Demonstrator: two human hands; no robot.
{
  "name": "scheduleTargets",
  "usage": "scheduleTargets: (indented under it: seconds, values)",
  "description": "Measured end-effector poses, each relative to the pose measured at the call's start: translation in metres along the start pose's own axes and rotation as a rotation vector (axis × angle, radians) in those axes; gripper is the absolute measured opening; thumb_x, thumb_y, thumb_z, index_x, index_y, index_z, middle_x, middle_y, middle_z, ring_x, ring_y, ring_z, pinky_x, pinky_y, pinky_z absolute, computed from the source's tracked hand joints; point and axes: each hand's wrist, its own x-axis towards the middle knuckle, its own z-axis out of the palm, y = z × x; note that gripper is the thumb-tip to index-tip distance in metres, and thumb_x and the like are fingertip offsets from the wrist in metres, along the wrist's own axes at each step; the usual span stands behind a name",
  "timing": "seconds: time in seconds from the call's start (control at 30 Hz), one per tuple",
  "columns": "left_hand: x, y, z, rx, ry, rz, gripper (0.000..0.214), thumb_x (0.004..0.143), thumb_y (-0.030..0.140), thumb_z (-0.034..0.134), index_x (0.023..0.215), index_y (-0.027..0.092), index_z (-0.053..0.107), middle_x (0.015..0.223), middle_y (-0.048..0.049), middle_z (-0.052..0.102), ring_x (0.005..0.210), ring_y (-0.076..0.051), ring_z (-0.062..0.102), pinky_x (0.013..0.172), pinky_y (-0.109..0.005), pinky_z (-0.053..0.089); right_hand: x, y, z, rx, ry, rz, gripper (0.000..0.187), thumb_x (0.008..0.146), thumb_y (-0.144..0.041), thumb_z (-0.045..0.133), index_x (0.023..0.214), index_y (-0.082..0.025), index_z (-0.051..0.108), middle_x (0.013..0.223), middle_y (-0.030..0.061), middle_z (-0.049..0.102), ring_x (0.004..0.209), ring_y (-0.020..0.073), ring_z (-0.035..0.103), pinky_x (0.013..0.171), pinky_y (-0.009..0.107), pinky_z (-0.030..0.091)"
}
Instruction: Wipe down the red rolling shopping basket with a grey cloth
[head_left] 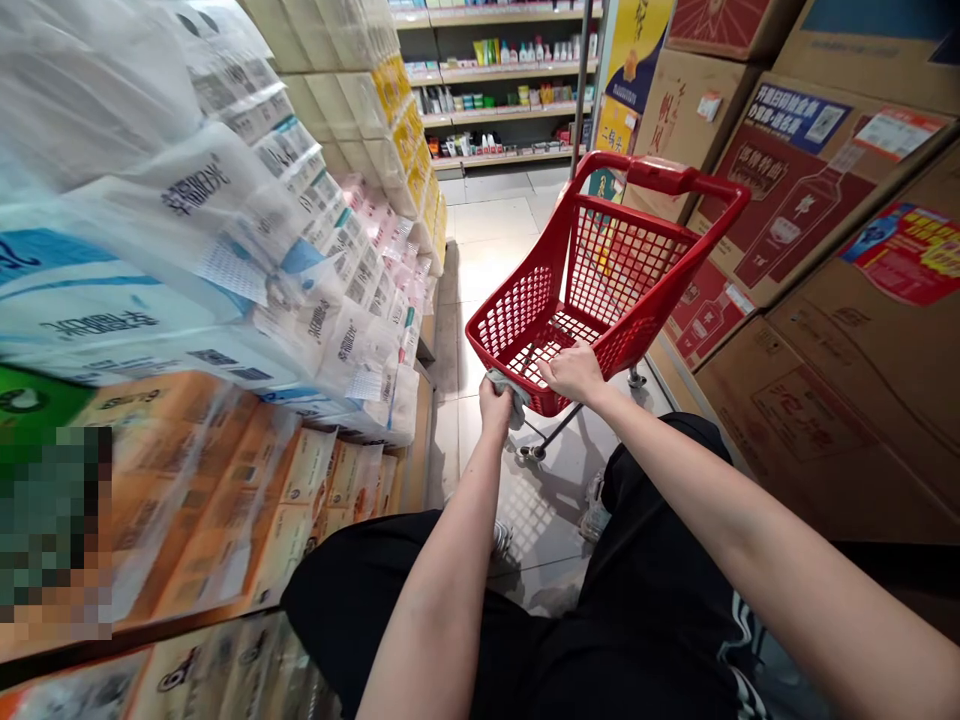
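Observation:
A red plastic shopping cart [630,240] with lattice walls stands in front of my knees, its handle at the far end. My left hand [495,408] is closed on a light grey cloth [517,397] and presses it against the near left corner of the basket rim. My right hand [574,373] is wrapped over the near rim, to the right of the cloth; its fingertips are partly hidden. The basket holds no goods that I can see. Below it show the metal frame and a caster [532,453].
Packs of tissue paper [285,260] are piled along the left side. Cardboard cartons [795,200] are stacked close on the right. A shelf unit [502,110] with bottles and boxes stands at the far end of the tiled aisle [499,215]. My knees flank the cart's near end.

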Motion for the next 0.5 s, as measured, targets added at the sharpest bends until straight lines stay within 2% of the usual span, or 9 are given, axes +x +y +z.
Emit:
scheduleTargets:
  seconds: [0.17, 0.27, 0.5]
  values:
    - [0.002, -0.003, 0.004, 0.125, 0.066, 0.029, 0.020, 0.074, 0.018, 0.056, 0.093, 0.018, 0.061, 0.092, -0.0039, 0.067, 0.087, -0.018, 0.062, 0.081, -0.029, 0.048, 0.001, 0.002, -0.002, -0.026, -0.022, 0.031, 0.063, 0.097, -0.040, 0.021, 0.081, -0.013, 0.076, 0.082, 0.0142, 0.072, 0.079, 0.0214, 0.064, 0.086, 0.038, 0.027]
    - [-0.003, -0.004, 0.009, 0.170, 0.126, 0.029, 0.020, 0.074, 0.018, 0.055, 0.093, 0.018, 0.060, 0.090, -0.0039, 0.065, 0.088, -0.018, 0.061, 0.082, -0.029, 0.047, -0.001, 0.006, -0.004, -0.022, -0.040, 0.029, 0.063, 0.097, -0.038, 0.021, 0.081, -0.012, 0.076, 0.082, 0.0143, 0.072, 0.080, 0.0209, 0.065, 0.086, 0.037, 0.027]
    - [-0.017, -0.006, 0.015, 0.224, 0.162, 0.065, 0.022, 0.074, 0.018, 0.054, 0.095, 0.018, 0.060, 0.092, -0.0050, 0.064, 0.089, -0.018, 0.060, 0.082, -0.029, 0.046, -0.005, 0.015, -0.005, -0.038, -0.038, 0.005, 0.060, 0.096, -0.039, 0.024, 0.080, -0.013, 0.075, 0.081, 0.0135, 0.072, 0.079, 0.0211, 0.065, 0.083, 0.037, 0.028]
